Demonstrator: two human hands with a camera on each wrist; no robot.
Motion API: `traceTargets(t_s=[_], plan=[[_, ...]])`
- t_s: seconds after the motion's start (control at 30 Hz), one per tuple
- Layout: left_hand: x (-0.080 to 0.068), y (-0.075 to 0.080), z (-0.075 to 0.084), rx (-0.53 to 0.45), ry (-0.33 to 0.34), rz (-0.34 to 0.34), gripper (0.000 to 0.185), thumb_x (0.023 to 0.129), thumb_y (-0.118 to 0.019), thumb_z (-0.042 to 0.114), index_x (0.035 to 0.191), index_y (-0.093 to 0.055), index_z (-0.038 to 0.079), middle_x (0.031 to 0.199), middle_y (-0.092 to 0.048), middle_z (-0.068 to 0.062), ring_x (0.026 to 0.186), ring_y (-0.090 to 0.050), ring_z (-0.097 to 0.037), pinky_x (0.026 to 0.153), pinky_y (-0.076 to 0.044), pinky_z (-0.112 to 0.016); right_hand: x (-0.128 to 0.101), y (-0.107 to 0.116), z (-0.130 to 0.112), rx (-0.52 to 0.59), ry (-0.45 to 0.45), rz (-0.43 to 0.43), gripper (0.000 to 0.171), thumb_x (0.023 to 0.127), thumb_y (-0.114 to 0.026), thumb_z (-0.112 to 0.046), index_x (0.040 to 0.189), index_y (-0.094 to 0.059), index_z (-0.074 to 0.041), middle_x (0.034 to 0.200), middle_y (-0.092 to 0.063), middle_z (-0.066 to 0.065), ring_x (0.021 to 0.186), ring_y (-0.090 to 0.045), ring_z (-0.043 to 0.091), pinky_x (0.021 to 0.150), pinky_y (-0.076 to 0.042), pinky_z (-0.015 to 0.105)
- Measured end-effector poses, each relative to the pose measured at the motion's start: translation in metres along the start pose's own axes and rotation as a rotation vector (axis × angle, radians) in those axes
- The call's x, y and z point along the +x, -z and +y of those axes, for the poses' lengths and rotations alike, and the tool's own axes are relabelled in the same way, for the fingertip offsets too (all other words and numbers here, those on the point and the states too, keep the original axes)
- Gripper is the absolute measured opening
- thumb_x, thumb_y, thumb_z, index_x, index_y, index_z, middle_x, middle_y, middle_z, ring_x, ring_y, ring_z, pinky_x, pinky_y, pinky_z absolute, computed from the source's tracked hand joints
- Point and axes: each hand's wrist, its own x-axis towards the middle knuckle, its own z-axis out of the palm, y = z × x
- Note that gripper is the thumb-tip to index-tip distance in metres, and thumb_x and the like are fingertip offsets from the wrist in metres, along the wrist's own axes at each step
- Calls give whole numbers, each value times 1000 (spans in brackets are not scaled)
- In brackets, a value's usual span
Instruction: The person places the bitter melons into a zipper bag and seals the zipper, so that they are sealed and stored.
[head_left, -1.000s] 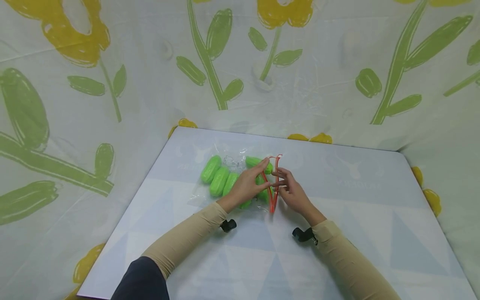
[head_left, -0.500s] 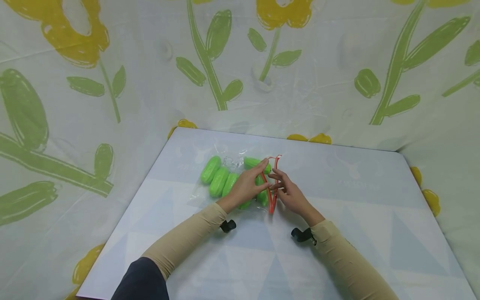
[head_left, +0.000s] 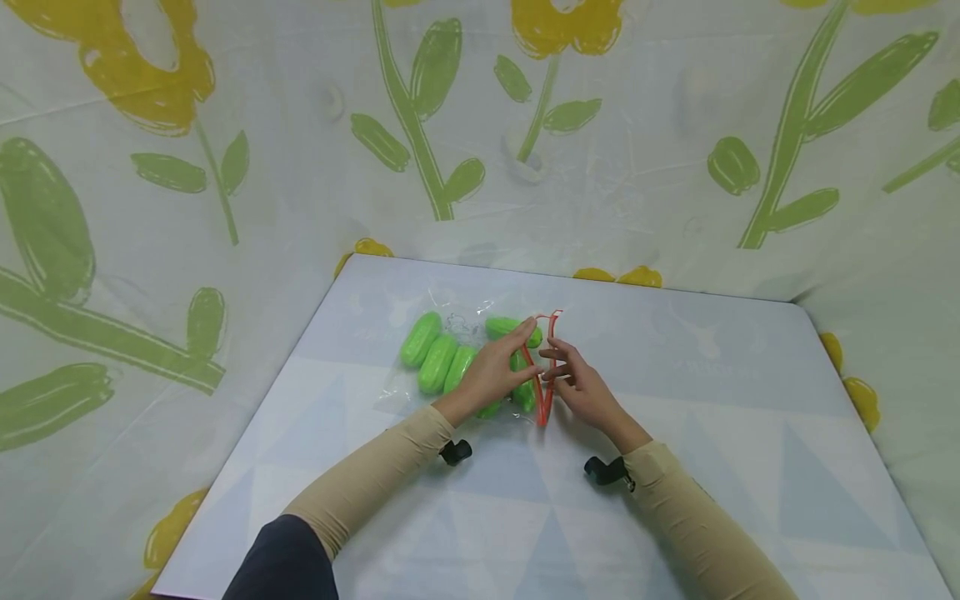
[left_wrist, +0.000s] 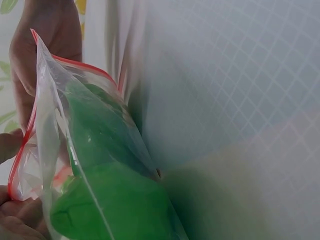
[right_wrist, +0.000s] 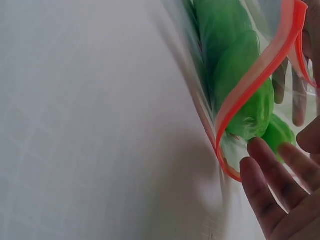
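Observation:
A clear zip bag with an orange-red zip edge lies on the table, its mouth spread apart toward the right. Several green, oblong, ridged pieces are inside, two of them close to the mouth. My left hand pinches one side of the bag's mouth between thumb and fingers, covering part of the bag in the head view. At the other side of the mouth is my right hand, fingers extended and fingertips right at the zip edge. In the right wrist view a green piece lies just beyond those fingers.
The table carries a pale triangle pattern. Behind and beside it hangs a white curtain printed with yellow flowers and green leaves. A black wrist camera sits under the right forearm, another black camera under the left.
The right hand has shifted slightly left at the bag's mouth, and the green pieces near the mouth have slid a little left, deeper in. The left hand stays in place.

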Motion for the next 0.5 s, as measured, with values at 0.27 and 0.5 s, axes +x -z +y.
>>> traceTargets(t_s=[0.27,0.5], plan=[[1,-1,-1,-2,11,-57,76,86,-65,39,148,-23,26,152,-18,14,135,-31,-15,105,-35,-36,3,-2,35,-62,-65,86,59,90,-48,0,143,-31,-21,128,-54,14,99,-62,24,76,-54,39],[1,-2,-1,6,-16,-86,74,86,-64,39,147,-24,31,153,-22,6,132,-36,-21,101,-40,-41,3,2,43,-80,-102,112,54,91,-49,-4,141,-34,-19,126,-55,9,99,-61,22,78,-53,39]])
